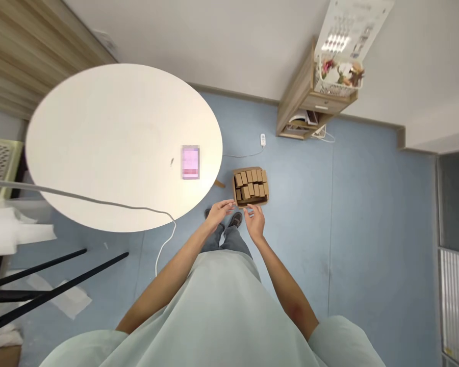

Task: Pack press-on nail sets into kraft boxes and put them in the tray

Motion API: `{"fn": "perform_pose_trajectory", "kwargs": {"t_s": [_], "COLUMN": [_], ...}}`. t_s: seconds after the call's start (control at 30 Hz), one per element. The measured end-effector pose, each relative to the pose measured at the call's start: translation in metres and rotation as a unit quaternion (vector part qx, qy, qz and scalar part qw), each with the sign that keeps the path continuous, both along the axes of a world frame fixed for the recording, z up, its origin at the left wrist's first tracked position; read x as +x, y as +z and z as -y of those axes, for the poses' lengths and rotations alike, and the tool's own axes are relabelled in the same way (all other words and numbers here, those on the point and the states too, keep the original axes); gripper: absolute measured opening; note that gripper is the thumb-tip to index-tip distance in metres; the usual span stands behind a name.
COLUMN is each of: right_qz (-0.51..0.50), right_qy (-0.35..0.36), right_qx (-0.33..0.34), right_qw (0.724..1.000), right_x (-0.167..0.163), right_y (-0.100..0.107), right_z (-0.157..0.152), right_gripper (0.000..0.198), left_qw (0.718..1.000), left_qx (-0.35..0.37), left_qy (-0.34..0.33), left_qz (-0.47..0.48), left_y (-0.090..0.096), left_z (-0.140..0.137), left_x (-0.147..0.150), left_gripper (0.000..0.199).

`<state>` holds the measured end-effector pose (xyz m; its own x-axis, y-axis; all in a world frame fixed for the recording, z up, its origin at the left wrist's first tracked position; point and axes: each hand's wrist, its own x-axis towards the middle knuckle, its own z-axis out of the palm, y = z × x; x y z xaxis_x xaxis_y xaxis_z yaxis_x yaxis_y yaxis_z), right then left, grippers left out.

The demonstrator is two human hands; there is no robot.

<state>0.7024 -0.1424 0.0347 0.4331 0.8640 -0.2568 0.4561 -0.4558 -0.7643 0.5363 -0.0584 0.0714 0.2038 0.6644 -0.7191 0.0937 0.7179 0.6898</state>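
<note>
A brown cardboard box (268, 196) stands in front of my feet, packed with small brown cartons (256, 176) in two rows. My left hand (217, 213) is at the box's near left corner, its fingers stretched forward and slightly apart. Close to the near edge is my right hand (255, 223), fingers bent forward and thumb apart. Nothing can be made out in either hand. Whether the fingertips touch the box's rim or only overlap it in view, I cannot tell.
A white oval table (122, 122) fills the left, with a blurred pink-screened device (190, 163) on it. A grey cable (99, 201) crosses its near side. A wooden cabinet (298, 97) stands at the wall, a white basket (340, 81) on top. Black legs (61, 290) jut in lower left.
</note>
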Motion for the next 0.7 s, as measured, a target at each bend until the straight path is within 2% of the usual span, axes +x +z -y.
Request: {"fn": "perform_pose_trajectory", "kwargs": {"t_s": [0.13, 0.27, 0.47, 0.7], "right_qz": [-0.021, -0.050, -0.074, -0.043], "right_qy": [0.021, 0.037, 0.053, 0.087], "right_qx": [0.059, 0.102, 0.135, 0.169], "right_qw": [0.998, 0.993, 0.987, 0.981], "right_x": [-0.008, -0.026, -0.083, -0.183], "right_y": [0.036, 0.068, 0.106, 0.143], "right_z": [-0.003, -0.009, -0.014, -0.014], "right_gripper": [0.024, 0.024, 0.023, 0.020], "left_qw": [0.998, 0.996, 0.988, 0.966], "left_qx": [0.046, 0.066, 0.097, 0.156], "left_qy": [0.030, 0.055, 0.112, 0.197], "left_qz": [0.017, 0.025, 0.043, 0.065], "left_y": [0.044, 0.074, 0.101, 0.120], "left_z": [0.017, 0.033, 0.048, 0.066], "left_x": [-0.028, -0.060, -0.120, -0.218], "left_gripper": [0.066, 0.068, 0.069, 0.061]}}
